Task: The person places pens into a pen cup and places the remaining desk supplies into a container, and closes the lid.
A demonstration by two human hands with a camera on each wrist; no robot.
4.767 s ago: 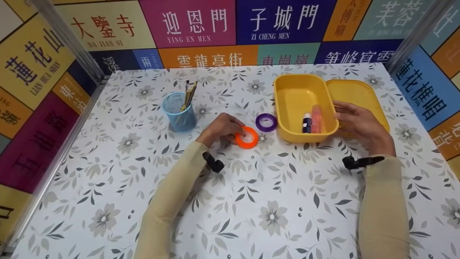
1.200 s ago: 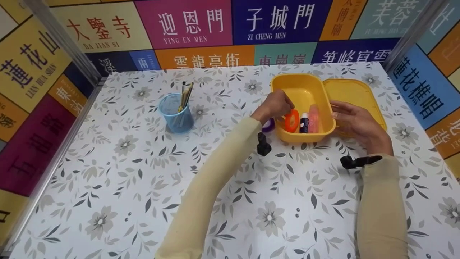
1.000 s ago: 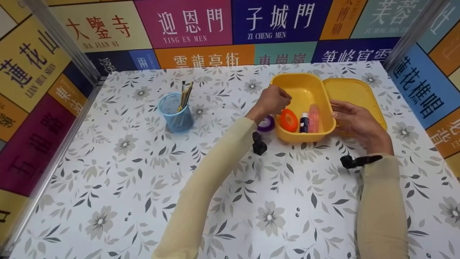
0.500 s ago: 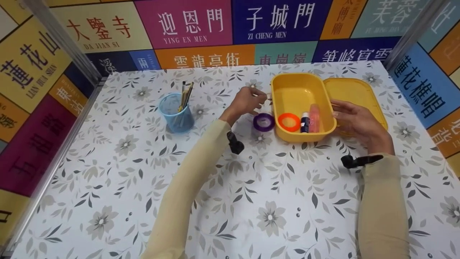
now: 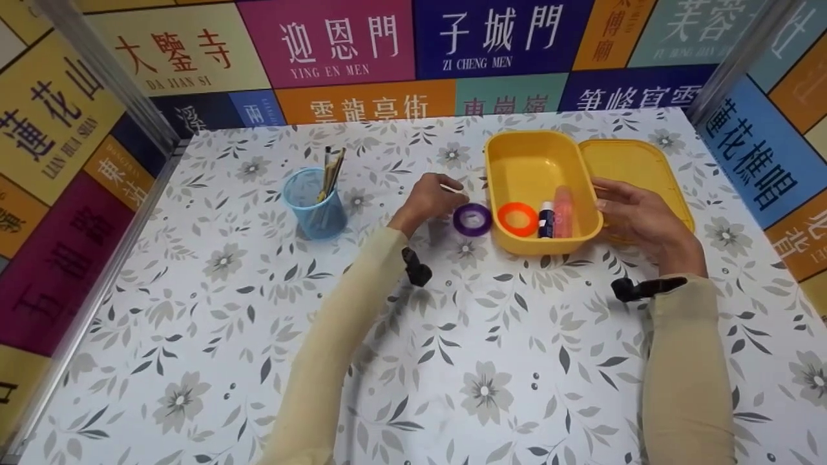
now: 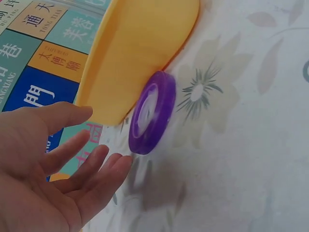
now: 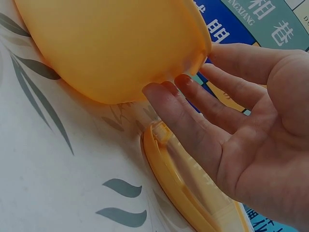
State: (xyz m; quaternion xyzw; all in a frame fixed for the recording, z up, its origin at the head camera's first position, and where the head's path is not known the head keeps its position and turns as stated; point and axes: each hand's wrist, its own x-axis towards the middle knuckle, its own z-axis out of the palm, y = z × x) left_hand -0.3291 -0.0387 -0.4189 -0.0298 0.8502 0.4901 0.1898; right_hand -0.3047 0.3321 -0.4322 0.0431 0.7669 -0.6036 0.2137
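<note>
My left hand (image 5: pixel 431 197) hovers just left of a purple tape roll (image 5: pixel 472 220) lying on the table beside the yellow box (image 5: pixel 549 246). In the left wrist view, its fingers are spread and loosely bent, apart from the purple roll (image 6: pixel 154 116). Inside the box lie an orange tape roll (image 5: pixel 518 219), a small dark blue bottle with a white cap (image 5: pixel 546 221) and a pink translucent bottle-like item (image 5: pixel 563 213). My right hand (image 5: pixel 646 216) rests its extended fingers against the box's right side; in the right wrist view, the fingertips (image 7: pixel 161 94) touch its wall.
A yellow lid (image 5: pixel 636 169) lies right of the box, partly beneath my right hand. On the left stands a light blue mesh cup (image 5: pixel 318 216) holding several brushes (image 5: pixel 333 171). Panels with large lettering (image 5: pixel 349 39) border the flower-patterned table (image 5: pixel 484 323).
My left hand carried the orange tape roll from the table into the box and let it go. It then moved back left, beside the purple roll. My right hand stays at the box.
</note>
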